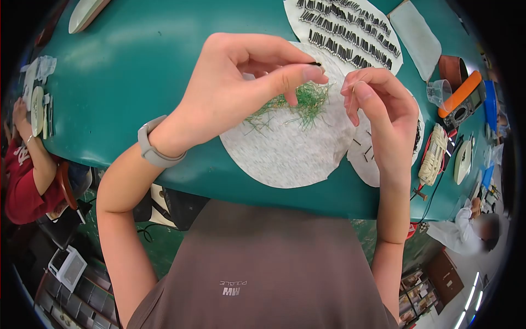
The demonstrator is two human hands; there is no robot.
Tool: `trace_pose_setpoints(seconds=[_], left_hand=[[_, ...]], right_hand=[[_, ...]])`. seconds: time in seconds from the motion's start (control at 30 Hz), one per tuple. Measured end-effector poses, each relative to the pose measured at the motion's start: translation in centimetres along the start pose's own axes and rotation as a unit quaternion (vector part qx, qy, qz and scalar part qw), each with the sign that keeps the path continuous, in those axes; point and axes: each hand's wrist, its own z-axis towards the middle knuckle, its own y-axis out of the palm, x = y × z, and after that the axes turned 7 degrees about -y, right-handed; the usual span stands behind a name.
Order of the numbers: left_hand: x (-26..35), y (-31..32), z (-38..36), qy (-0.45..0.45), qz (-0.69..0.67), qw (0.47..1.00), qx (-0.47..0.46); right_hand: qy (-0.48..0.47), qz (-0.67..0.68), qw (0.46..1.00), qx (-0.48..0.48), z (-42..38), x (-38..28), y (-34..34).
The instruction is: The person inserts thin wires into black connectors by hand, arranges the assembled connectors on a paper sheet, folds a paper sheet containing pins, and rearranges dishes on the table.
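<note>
In the head view, the left hand (316,67) pinches a small black part (314,64) between thumb and forefinger; the right hand (359,90) closes narrowly on a fine strand (353,91). Below the left hand, thin green wires (308,104) lie tangled on a round white sheet (285,159) — black-and-silver parts (339,46) stand in rows beyond.

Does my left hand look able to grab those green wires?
Likely yes: the left hand is close above the green wires, nothing lies on them, but its fingertips pinch a small black piece.
</note>
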Motion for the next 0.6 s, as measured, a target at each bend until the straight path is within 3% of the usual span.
trace_pose_setpoints(seconds=[0.1, 0.2, 0.3, 0.6], left_hand=[[0.0, 0.8, -0.4, -0.020, -0.010, 0.999, -0.035], [-0.3, 1.3, -0.8, -0.022, -0.026, 0.996, -0.077], [0.0, 1.4, -1.1, -0.028, -0.017, 0.994, -0.101], [-0.2, 1.3, -0.9, -0.033, -0.058, 0.993, -0.093]], right_hand=[[-0.011, 0.001, 0.999, 0.045, -0.3, -0.1, 0.4], [-0.095, -0.027, 0.991, 0.084, -0.4, 0.0, 1.6], [-0.176, -0.099, 0.978, 0.052, -0.6, -0.1, 2.5], [-0.194, -0.119, 0.973, 0.033, -1.0, 0.0, 2.7]])
